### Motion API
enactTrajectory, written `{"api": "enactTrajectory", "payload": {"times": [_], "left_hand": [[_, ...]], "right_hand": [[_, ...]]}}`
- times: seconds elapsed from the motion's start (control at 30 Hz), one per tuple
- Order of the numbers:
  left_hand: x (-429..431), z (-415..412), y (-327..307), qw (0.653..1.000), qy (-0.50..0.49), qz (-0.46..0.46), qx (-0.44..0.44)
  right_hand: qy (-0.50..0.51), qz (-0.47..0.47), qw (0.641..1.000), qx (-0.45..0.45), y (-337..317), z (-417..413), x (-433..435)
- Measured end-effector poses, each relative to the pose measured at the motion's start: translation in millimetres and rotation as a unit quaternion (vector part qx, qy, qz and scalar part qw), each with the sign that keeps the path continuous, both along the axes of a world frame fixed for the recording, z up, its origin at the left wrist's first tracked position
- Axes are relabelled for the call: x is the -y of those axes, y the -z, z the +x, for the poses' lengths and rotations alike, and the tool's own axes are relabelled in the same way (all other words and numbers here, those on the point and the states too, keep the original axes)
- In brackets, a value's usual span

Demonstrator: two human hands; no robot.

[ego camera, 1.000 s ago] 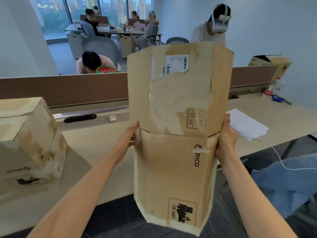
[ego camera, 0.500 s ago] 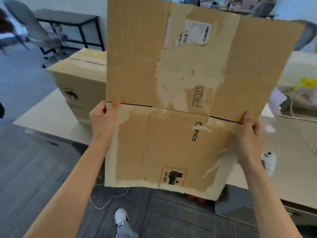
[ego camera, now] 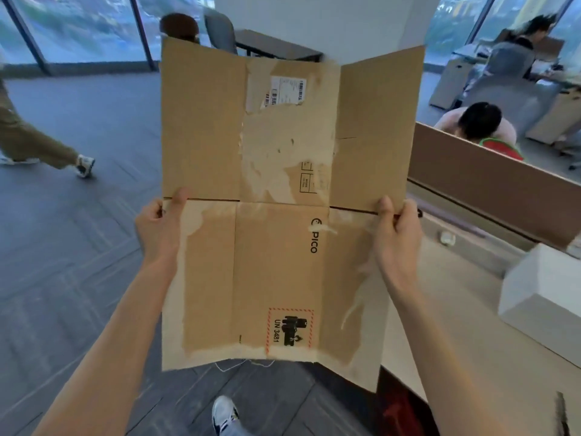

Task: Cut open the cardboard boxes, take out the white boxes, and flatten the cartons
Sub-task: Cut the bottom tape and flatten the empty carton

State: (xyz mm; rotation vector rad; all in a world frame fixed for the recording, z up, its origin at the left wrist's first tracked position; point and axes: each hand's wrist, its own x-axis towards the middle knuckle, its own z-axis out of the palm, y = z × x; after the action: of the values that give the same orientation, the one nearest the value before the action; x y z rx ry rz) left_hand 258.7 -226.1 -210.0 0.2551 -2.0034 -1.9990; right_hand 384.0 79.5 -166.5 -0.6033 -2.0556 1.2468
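Left of the beige desk (ego camera: 456, 309), the flattened brown cardboard carton (ego camera: 276, 215) hung upright over the floor, left hand (ego camera: 158, 229) and right hand (ego camera: 397, 237) pinching its side edges mid-height. Looked light but floppy at the creases, so edge grips made sense.

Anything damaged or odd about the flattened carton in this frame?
Yes. The flattened carton, held by the left hand and right hand, has its surface paper torn away in pale patches around the shipping label and along its bottom edge.
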Motion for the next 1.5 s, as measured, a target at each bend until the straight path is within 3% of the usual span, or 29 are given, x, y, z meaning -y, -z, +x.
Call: {"api": "enactTrajectory", "payload": {"times": [0.5,0.93,1.27,1.5], "left_hand": [[177.9,-124.8,30.1,0.989,-0.141,-0.006,0.047],[271.6,-259.3,46.7,0.966,-0.244,-0.051,0.068],[331.8,-401.2,52.2,0.946,-0.284,-0.102,0.116],[390.7,-545.3,77.0,0.951,-0.247,-0.121,0.140]], "right_hand": [[-0.177,-0.034,0.984,0.011,23.0,-231.2,173.3],[-0.297,-0.088,0.950,0.043,64.6,-424.8,276.6],[-0.374,-0.156,0.909,0.092,88.1,-556.7,342.6],[-0.347,-0.160,0.919,0.097,109.3,-670.8,414.9]]}}
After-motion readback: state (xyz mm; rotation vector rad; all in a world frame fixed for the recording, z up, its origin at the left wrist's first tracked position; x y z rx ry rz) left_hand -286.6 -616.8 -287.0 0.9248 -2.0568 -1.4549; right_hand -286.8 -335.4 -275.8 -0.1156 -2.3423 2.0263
